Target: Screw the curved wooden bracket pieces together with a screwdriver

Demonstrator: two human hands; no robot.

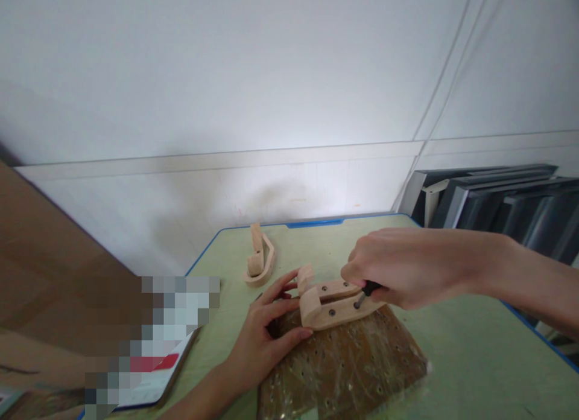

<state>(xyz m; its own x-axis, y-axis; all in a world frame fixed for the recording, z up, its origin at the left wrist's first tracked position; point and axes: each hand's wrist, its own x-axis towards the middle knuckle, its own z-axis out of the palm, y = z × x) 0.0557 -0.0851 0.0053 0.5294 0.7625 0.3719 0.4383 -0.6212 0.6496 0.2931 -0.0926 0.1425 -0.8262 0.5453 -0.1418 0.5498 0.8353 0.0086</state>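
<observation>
We are working at a green table (456, 359), our two hands meeting over a wooden part (344, 311) that is lying across the far edge of a brown board (362, 372). Our left hand (262, 335) is holding the part's curled left end, the thumb pressing at its near lower edge and the fingers spreading around the far side. Our right hand (398, 269) is closing in a fist around the black handle of a screwdriver (371, 287), whose shaft is slanting down onto a screw (357, 306) in the nearer arm; we cannot tell whether the tip is sitting in the head. Two arms of the part are running side by side, and we cannot tell whether they are joined. The board is showing clear film and many small holes. Beyond our left hand, more curved wood (260, 257) is resting on the table, well apart from the part. At left, a tablet (156, 384) is lying partly pixelated, and at right dark panels (520, 209) are standing near the wall (271, 76).
</observation>
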